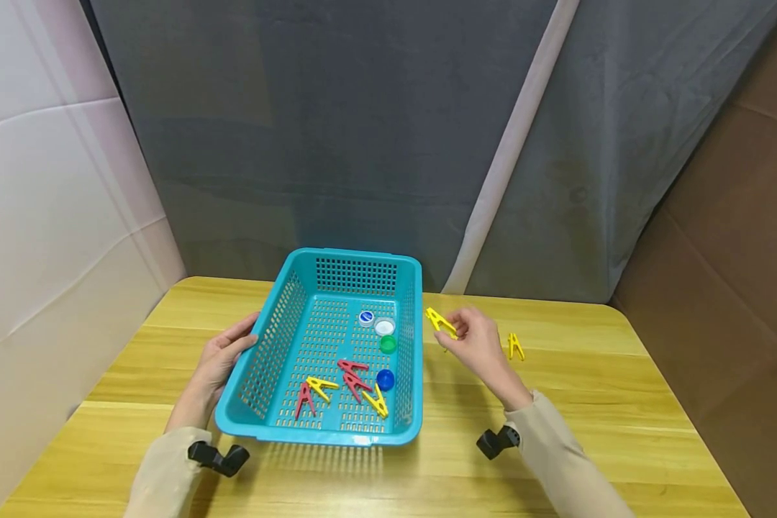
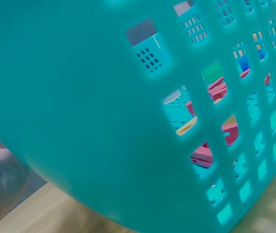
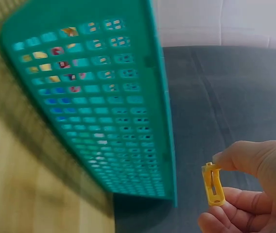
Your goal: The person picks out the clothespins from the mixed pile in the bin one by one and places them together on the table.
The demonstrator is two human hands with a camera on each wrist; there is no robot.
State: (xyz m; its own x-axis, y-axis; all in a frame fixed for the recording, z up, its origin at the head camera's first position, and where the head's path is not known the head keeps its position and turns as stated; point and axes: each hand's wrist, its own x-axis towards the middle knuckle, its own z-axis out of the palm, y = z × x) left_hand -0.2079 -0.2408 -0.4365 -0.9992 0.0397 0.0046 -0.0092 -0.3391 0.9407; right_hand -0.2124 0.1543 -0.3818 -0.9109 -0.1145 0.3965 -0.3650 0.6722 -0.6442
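Observation:
My left hand (image 1: 216, 363) grips the left rim of a turquoise plastic basket (image 1: 414, 309), which is held tilted over the table. Between the thumb and fingers of my right hand (image 1: 475, 345) is a yellow clothespin (image 1: 442, 322), just outside the basket's right wall; the right wrist view shows this clothespin (image 3: 213, 187) pinched near the rim. Inside the basket lie red clothespins (image 1: 304, 400), yellow clothespins (image 1: 321, 386), a dark blue cap (image 1: 385, 380), a green cap (image 1: 388, 344), a clear-white cap (image 1: 384, 327) and a white cap with a blue top (image 1: 366, 318).
Another yellow clothespin (image 1: 515, 346) lies on the wooden table (image 1: 589, 403), to the right of my right hand. A grey curtain (image 1: 375, 144) hangs behind the table. White cloth (image 1: 58, 194) stands on the left, a brown panel (image 1: 738, 288) on the right.

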